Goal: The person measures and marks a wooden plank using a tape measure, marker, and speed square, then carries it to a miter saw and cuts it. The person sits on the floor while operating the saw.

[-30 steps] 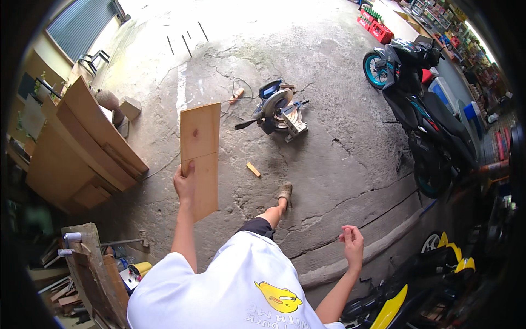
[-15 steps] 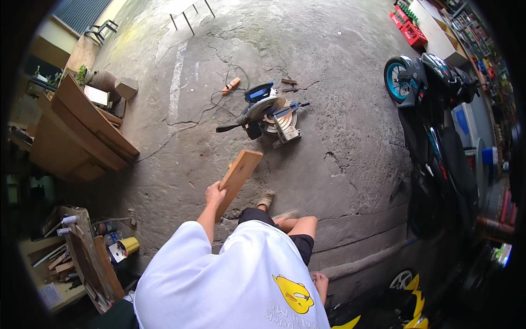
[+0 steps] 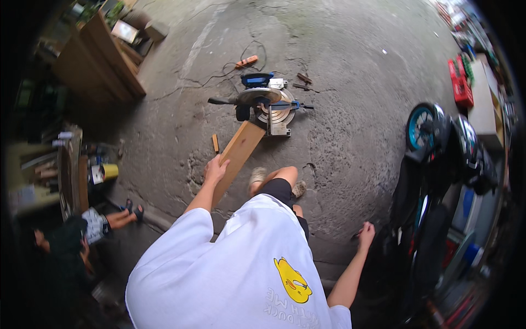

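My left hand [image 3: 214, 169] is closed on the edge of a long, flat wooden board [image 3: 239, 148], which slants away from me. The board's far end reaches the base of a blue and black miter saw [image 3: 274, 107] on the concrete floor. A small item with a light wooden handle and a dark end [image 3: 215, 143] shows just beyond my left fingers; whether they hold it too is unclear. Out to the right, my right hand [image 3: 366, 234] is closed, with something small and dark at the fingers that I cannot make out.
An orange power strip [image 3: 247, 62] and its cord lie behind the saw, near dark scraps [image 3: 303, 82]. A motorcycle [image 3: 422, 164] stands at right. Leaning panels [image 3: 101, 63] are far left. Another person [image 3: 66, 241] is at lower left, near a wood shelf [image 3: 68, 170].
I have stepped nearer the saw, and the board's far end has come up to its base. My right hand has swung outward to the right. The other person has come into view.
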A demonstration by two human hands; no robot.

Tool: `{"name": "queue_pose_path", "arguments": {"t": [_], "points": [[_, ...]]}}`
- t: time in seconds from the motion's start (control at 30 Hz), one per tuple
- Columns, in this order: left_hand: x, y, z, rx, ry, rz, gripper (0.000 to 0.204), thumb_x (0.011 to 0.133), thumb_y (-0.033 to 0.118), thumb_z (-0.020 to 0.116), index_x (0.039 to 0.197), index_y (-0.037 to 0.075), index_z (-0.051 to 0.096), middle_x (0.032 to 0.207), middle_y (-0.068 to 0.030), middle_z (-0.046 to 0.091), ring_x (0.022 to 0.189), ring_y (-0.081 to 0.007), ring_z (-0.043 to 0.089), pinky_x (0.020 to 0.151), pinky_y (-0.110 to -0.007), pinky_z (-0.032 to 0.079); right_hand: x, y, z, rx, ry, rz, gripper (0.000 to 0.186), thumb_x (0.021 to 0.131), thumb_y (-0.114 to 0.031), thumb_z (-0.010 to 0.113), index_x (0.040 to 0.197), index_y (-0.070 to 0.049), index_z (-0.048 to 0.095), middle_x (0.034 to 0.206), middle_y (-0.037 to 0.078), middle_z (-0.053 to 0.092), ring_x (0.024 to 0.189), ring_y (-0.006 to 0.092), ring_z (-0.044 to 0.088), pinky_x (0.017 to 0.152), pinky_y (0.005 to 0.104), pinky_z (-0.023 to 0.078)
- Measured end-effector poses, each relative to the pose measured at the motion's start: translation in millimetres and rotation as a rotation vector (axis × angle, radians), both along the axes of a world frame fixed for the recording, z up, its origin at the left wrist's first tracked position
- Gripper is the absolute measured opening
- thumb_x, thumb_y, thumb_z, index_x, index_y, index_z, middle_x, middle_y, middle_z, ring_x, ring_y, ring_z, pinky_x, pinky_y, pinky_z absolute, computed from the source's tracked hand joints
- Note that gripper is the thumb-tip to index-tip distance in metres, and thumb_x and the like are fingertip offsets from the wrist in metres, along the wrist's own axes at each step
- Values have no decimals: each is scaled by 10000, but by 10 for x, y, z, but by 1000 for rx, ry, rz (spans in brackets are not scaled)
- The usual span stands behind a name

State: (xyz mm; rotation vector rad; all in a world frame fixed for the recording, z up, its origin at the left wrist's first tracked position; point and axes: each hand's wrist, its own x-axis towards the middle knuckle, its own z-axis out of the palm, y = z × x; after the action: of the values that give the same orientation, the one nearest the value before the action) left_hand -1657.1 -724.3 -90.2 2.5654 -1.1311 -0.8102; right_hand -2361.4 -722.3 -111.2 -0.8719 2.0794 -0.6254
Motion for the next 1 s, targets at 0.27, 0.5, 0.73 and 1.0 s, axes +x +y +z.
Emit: {"name": "queue_pose_path", "arguments": {"t": [0.27,0.5,0.73,1.0], "points": [[-1193,-1092,-66,-347,168,100,426,933,433,724,1061,38,629,1019,-228,709,1011,-476,655,807,-491,525,814,-3405,1065,-188,27,646,273,1060,-258,584,1085,4,653,726,23,593,650,107,574,602,291,483],[-1668,-2401,97,-274,408,95,483,917,484,729,1094,35,702,969,-229,721,956,-428,689,810,-444,531,2232,-4781,1273,-343,140,1279,404,1032,-326,622,1299,-25,592,1230,192,618,1117,347,632,923,432,516],[-1935,-3137,132,-387,507,141,609,926,600,680,852,-3,716,669,-165,641,599,-207,564,623,-386,478,2892,-5797,970,-409,142,1562,507,1037,-484,565,1215,-11,606,1054,208,654,981,370,649,869,454,520],[-2307,-3503,-145,-447,552,548,551,969,567,625,1101,39,709,889,-185,737,831,-317,724,748,-420,537,3246,-6502,119,-185,47,1638,638,1040,-532,534,749,35,561,636,224,522,575,329,525,599,449,448]]}}
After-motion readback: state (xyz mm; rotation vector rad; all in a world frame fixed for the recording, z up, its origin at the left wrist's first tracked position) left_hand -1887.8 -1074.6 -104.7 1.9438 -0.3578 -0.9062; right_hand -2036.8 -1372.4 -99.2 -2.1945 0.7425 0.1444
